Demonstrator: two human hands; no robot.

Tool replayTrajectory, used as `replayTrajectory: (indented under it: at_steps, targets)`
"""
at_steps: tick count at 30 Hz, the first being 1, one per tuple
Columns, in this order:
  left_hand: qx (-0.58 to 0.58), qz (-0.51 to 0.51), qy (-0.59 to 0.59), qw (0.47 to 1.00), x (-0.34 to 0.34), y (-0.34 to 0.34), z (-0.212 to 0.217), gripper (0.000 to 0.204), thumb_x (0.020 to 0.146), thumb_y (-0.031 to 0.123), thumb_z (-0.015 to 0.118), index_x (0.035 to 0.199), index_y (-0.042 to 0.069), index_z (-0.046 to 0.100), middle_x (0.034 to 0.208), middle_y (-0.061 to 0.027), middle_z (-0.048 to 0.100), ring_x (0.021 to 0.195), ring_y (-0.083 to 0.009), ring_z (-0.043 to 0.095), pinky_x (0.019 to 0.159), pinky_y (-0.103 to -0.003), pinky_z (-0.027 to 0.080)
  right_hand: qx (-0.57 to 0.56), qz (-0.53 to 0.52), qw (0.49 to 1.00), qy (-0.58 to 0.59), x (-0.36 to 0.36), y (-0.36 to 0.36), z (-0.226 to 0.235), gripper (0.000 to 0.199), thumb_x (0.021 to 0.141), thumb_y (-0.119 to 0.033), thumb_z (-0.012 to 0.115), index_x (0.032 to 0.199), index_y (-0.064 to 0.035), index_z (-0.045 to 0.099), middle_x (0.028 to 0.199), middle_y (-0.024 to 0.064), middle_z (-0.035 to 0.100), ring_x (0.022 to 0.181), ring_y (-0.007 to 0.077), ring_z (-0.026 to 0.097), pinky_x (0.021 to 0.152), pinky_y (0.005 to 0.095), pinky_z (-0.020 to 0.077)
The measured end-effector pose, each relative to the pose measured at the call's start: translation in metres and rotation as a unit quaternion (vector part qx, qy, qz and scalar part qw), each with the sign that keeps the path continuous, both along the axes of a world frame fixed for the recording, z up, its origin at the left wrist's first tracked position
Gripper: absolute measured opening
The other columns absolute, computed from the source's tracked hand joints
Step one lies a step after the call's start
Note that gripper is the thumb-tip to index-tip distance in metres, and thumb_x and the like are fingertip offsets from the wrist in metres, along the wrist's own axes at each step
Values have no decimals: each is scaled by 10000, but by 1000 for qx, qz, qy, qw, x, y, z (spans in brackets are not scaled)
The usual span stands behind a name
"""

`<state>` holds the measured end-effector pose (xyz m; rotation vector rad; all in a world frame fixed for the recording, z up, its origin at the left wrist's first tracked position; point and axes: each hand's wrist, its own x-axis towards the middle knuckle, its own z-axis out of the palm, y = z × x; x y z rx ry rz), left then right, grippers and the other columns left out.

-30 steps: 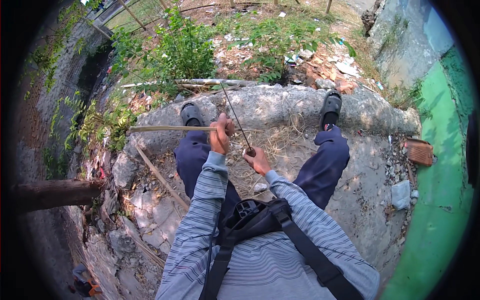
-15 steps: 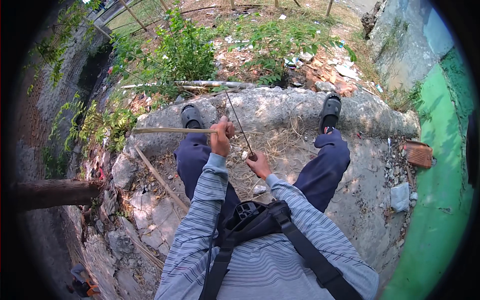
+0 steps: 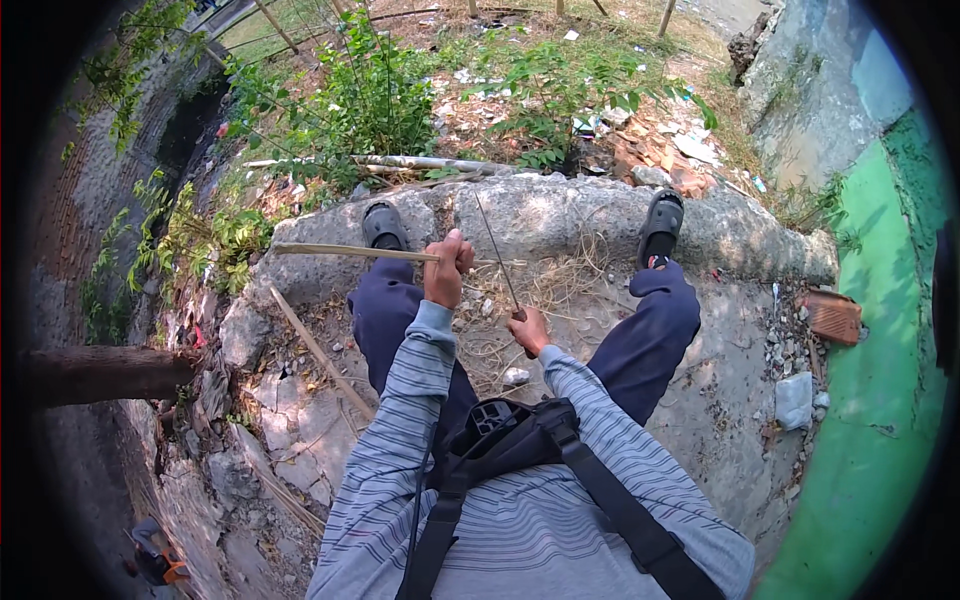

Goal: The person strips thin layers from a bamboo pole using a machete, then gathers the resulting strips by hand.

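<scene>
My left hand point(image 3: 447, 272) is closed around a pale, thin strip of wood or bamboo point(image 3: 340, 250). Most of the strip sticks out to the left, and a short, narrow end shows to the right of the fist. In my right hand point(image 3: 530, 332) is the handle of a long, slim knife point(image 3: 494, 240), its dark blade pointing up and slightly left. The blade passes close to the strip's right end; whether they touch I cannot tell. Below both hands, between my legs, thin curled shavings point(image 3: 575, 285) lie scattered on the ground.
A rough concrete ledge point(image 3: 540, 215) runs beneath my feet. Another wooden stick point(image 3: 320, 350) lies at left, near a dark log point(image 3: 110, 375). Leafy plants point(image 3: 370, 105) grow beyond the ledge. A reddish brick point(image 3: 833, 317) rests by the green wall point(image 3: 860, 440). Another person point(image 3: 155, 555) is at lower left.
My right hand and the knife have shifted a little to the right. The strip's left end has risen slightly, and my left hand has moved slightly rightward.
</scene>
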<state>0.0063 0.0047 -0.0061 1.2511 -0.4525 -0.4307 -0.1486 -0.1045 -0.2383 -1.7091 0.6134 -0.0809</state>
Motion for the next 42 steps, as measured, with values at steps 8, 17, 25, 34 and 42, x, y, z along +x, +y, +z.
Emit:
replayTrajectory:
  at_steps: [8, 17, 25, 34, 42]
  targets:
    - [-6, -5, 14, 1000, -5, -4, 5, 509, 1044, 304, 438, 595, 100, 309, 575, 42, 274, 542, -76, 246, 523, -297, 186, 129, -45, 986, 101, -18, -30, -40, 169, 772, -95, 640, 636, -46, 551, 563, 22, 508, 428, 124, 453, 406, 301, 330]
    - [33, 4, -22, 999, 2, 2, -3, 568, 1041, 347, 452, 562, 82, 301, 543, 27, 268, 521, -83, 232, 509, -315, 175, 104, 0, 995, 11, -9, -7, -26, 171, 761, -169, 672, 714, -20, 602, 594, 61, 582, 507, 163, 521, 497, 353, 414]
    - [23, -24, -14, 999, -3, -5, -2, 560, 1053, 325, 426, 564, 74, 323, 542, 25, 282, 521, -85, 242, 506, -320, 192, 55, -57, 979, 189, -27, -30, -48, 144, 742, -153, 646, 776, -13, 632, 603, 106, 603, 494, 208, 588, 477, 370, 470]
    - [23, 1, 0, 1000, -1, -7, 2, 543, 1044, 352, 424, 578, 85, 342, 549, 36, 278, 526, -83, 240, 515, -314, 185, 137, -2, 977, 162, -21, -30, -46, 139, 762, -134, 673, 703, -12, 639, 562, 55, 554, 396, 163, 495, 374, 321, 381]
    - [16, -9, -21, 1000, -1, -10, -2, 549, 1040, 369, 427, 585, 91, 298, 563, 43, 246, 540, -90, 211, 526, -327, 165, 104, -56, 975, 188, -31, -35, -57, 117, 768, -103, 655, 710, -11, 611, 567, 50, 558, 407, 146, 502, 367, 322, 391]
